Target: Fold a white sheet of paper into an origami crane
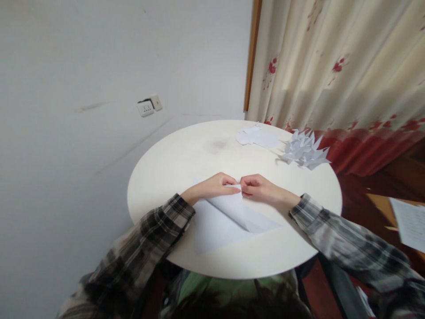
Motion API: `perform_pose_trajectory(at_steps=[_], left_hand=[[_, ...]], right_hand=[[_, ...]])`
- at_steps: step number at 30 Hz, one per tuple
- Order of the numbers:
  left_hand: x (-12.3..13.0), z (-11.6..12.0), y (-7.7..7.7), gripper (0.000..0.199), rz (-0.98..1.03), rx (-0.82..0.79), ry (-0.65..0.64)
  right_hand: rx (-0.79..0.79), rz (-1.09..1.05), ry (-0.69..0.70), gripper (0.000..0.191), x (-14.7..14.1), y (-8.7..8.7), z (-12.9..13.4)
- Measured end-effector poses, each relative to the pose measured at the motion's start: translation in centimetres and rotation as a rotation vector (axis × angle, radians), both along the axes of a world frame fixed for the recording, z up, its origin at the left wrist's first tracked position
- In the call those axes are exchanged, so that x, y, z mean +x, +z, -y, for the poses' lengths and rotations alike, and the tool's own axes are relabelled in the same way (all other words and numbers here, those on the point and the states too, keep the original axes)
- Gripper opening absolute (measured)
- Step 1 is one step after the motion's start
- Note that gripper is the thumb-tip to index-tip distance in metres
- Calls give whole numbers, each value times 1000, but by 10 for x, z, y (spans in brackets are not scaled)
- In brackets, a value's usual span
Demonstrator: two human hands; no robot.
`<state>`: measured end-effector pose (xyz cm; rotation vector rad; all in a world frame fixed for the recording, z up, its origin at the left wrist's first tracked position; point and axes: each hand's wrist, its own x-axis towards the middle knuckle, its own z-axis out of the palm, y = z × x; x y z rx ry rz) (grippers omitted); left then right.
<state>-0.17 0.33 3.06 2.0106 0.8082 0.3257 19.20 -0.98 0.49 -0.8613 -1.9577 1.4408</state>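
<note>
A white sheet of paper point(215, 228) lies on the round white table point(166, 164) in front of me, its far part curled over toward the right. My left hand point(219, 184) pinches the paper's upper edge between thumb and fingers. Right beside it, my right hand point(257, 188) is closed, with its fingertips at the same edge near the corner. The two hands almost touch. A loose fold in the sheet runs diagonally down to the right, and its flap is not pressed flat.
Folded paper cranes point(305, 150) cluster at the table's right rear. Flat paper pieces point(257, 136) lie at the back. A wall socket point(146, 107) is on the white wall at left; a flowered curtain point(315, 66) hangs at right. Printed paper point(410, 221) rests on a lower wooden surface.
</note>
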Motion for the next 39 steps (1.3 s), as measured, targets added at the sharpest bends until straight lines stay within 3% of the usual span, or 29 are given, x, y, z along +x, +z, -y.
perform_pose_trajectory(at_steps=[14,24,29,39], left_hand=[[-1,0,-2,36,-14,-65,18],[0,0,-1,36,-25,-49,45],[0,-1,-3,36,-20,-60,57],[4,-4,-13,35,48,-39,117]], right_hand=[[-20,-9,28,15,-1,3,2],[127,157,-7,11,1,8,4],[106,157,-9,11,2,9,4],[109,39,-120,23,-7,-6,4]])
